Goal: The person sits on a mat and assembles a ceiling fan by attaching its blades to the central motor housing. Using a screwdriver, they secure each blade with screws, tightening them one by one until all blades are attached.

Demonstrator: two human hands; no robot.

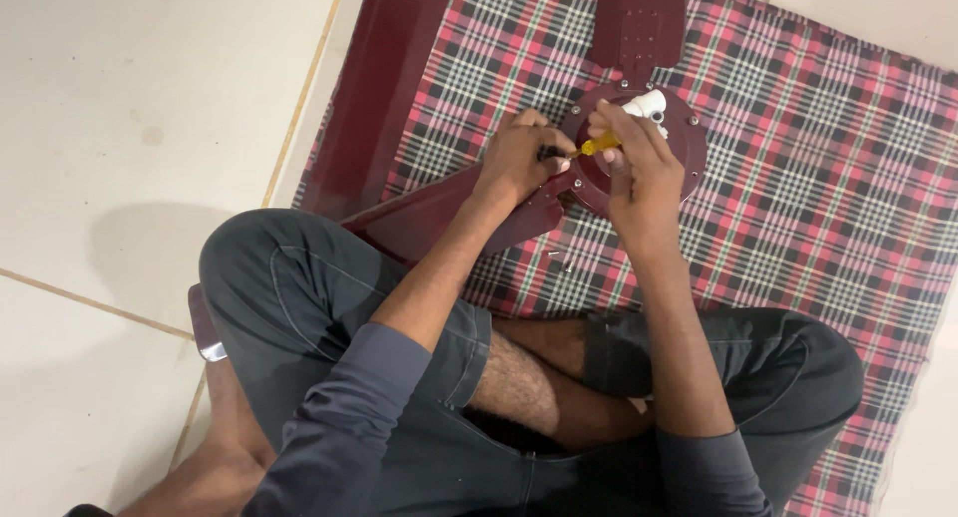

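crossed legs (329, 307) in dark trousers fill the near edge of the view, and two arms in grey-blue sleeves reach forward from them. at far left a pale tiled floor (130, 98) is seen, with thin tan joints crossing it. just beside the left knee a small flat purplish object (204, 327) lies on the tile; its kind cannot be told. further right a checked cloth (798, 198) in red, black and white is spread over the floor, and a maroon ceiling fan is laid on it. one blade (374, 88) runs up along the cloth's left edge, a second blade (429, 218) slants from the left knee toward the hub, and a third blade (639, 18) points away at the top.

the left hand (519, 163) is closed around something small and dark at the hub's left rim, where the slanting blade meets it; what exactly is pinched cannot be told. a yellow-handled screwdriver (599, 145) is gripped in the right hand (639, 173), fingers curled shut on the handle, its tip pointed left toward the left hand. the round hub (689, 143) lies just beyond both hands, near the cloth's middle top, and a white fitting (647, 105) sits on its centre. a few small screws (559, 253) are scattered on the cloth just below the hub.
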